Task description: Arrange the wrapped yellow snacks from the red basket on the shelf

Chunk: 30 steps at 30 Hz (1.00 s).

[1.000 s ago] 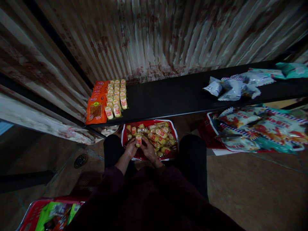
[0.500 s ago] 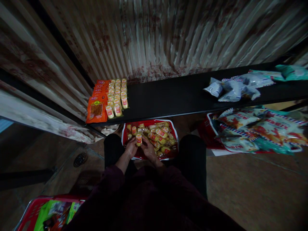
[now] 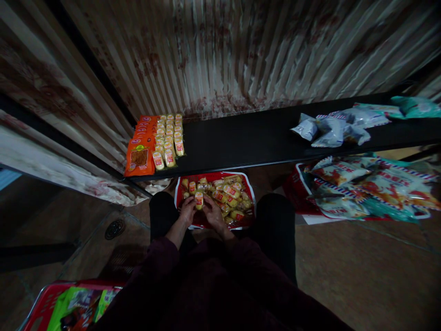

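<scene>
Between my knees stands a red basket (image 3: 251, 193) with a white rim, holding many small yellow wrapped snacks (image 3: 231, 191). Over its left part, my left hand (image 3: 187, 210) and my right hand (image 3: 213, 214) hold one yellow snack pack (image 3: 199, 201) from both sides, its red and white label facing up. On the left end of the black shelf (image 3: 234, 140), rows of similar yellow packs (image 3: 169, 157) stand beside a row of orange packets (image 3: 139, 157).
Silvery snack bags (image 3: 329, 131) and a teal bag (image 3: 415, 106) lie on the shelf's right part. Below is a red basket (image 3: 298, 188) heaped with bags. Another red basket (image 3: 41, 303) of colourful packets stands at the lower left. A patterned curtain (image 3: 223, 55) hangs behind.
The view has shifted very slightly. Both hands still hold the yellow pack in nearly the same place over the basket.
</scene>
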{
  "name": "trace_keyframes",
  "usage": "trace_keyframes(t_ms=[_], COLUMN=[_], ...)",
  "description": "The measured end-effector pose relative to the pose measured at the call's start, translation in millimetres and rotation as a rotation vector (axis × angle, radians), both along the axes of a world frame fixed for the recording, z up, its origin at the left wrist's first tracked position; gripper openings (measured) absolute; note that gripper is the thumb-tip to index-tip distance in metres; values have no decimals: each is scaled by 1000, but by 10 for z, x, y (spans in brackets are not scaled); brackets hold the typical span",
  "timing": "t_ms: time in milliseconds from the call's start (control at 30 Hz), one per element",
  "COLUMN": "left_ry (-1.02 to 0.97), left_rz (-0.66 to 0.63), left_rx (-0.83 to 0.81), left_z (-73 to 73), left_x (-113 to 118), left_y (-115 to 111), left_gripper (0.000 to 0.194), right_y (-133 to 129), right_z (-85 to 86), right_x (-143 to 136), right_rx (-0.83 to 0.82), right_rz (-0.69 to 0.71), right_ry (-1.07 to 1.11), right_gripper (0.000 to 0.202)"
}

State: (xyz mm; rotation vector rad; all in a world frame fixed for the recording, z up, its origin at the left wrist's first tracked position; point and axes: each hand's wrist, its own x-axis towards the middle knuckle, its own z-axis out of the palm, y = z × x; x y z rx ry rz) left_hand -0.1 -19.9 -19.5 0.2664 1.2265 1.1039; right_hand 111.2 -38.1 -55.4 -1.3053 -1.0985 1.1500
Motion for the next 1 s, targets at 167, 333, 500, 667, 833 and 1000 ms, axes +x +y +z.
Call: trace_keyframes(t_ms=[167, 333, 500, 667, 833, 1000], left_ry=[-4, 29, 30, -22, -83, -147], left_rz=[-23, -65, -70, -84, -90, -123], left_rx=[8, -31, 18, 63, 48, 83], left_z=[-23, -47, -10, 36, 10, -53], left_x=[4, 10, 43, 57, 38, 25], left_y=[-6, -20, -25, -27, -13, 1], left_gripper=[27, 32, 34, 35, 32, 28], right_y=[1, 21, 31, 27, 19, 13], right_z=[-9, -18, 28, 95, 114, 163], right_x=[1, 14, 10, 6, -1, 10], right_rx=[13, -6, 6, 44, 50, 83], right_rz=[-15, 5, -11, 3, 10, 19], right_ry=[-10, -25, -85, -144, -168, -213], right_gripper=[42, 42, 40, 41, 40, 39])
